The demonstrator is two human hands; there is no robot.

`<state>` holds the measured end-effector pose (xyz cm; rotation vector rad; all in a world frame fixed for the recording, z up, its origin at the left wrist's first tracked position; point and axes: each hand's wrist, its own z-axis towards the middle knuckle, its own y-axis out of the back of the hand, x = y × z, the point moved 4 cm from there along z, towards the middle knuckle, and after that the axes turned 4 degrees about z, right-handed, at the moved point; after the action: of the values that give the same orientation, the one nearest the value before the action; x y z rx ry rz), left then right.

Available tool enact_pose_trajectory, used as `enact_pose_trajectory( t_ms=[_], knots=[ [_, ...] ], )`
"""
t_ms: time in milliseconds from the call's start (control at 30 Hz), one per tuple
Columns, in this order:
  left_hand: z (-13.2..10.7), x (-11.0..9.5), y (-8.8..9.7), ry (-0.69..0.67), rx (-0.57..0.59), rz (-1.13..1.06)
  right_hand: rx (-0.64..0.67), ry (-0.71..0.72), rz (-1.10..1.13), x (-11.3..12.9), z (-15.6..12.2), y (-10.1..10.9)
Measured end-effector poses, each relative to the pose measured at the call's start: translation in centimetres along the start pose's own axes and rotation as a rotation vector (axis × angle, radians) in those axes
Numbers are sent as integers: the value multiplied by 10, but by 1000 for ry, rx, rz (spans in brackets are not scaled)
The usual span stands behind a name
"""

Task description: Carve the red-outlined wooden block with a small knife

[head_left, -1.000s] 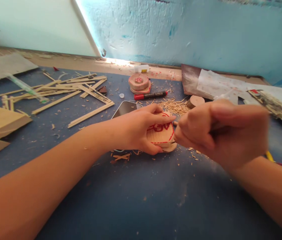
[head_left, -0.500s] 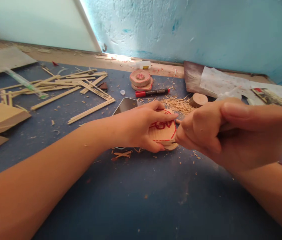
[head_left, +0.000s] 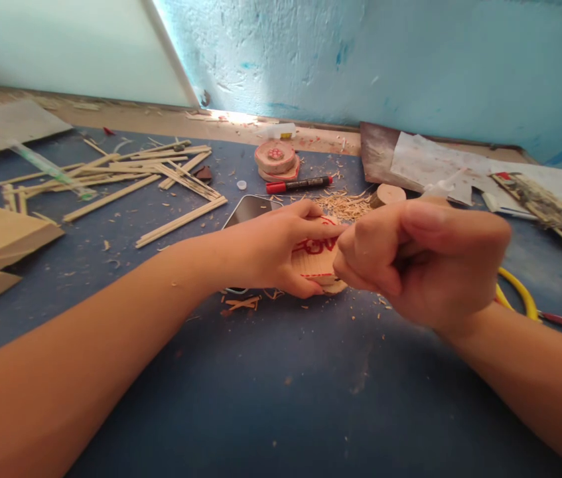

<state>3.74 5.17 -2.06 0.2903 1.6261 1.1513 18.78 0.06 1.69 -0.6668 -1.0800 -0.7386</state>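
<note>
A flat wooden piece (head_left: 316, 264) with red marker lines along its edge and a red drawing on top sits at mid-table. My left hand (head_left: 288, 249) grips it from the left, fingers across the far side and thumb at the near edge. My right hand (head_left: 420, 262) is curled into a fist at the piece's right side, its knuckles close to or touching it. Whatever the right fingers hold is hidden behind them. Beneath the left wrist lies a phone (head_left: 249, 209), partly covered.
Beyond the hands are a red marker (head_left: 299, 184), a round decorated wooden piece (head_left: 275, 156), shavings (head_left: 348, 206) and a small log slice (head_left: 389, 194). Wooden sticks (head_left: 111, 196) and wooden blocks (head_left: 4, 239) lie left. Yellow-handled scissors (head_left: 524, 292) show at right.
My right hand has moved left and in toward the wooden piece, still curled, uncovering the yellow scissor handles. My left hand keeps its grip. The view has shifted slightly.
</note>
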Motion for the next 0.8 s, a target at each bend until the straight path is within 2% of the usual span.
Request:
enact_pose_trajectory(
  t_ms=[167,333,433,533,600,700,800],
  knots=[
    [1,-2,0,-10,-34,-9,-48,79,18,-14,-1,0],
    [1,-1,1,-9,8,7,-32,-3,184,-6,4,6],
    [0,2,1,15,18,24,-8,-36,227,4,7,12],
    [0,3,1,23,21,13,29,-64,249,3,4,14],
    [0,3,0,32,18,-2,13,-65,222,-1,1,13],
    [-1,2,0,50,3,-11,-20,-38,70,-4,-5,7],
    [-2,1,-1,12,-25,-22,-29,-32,-26,-7,-5,2]
  ],
)
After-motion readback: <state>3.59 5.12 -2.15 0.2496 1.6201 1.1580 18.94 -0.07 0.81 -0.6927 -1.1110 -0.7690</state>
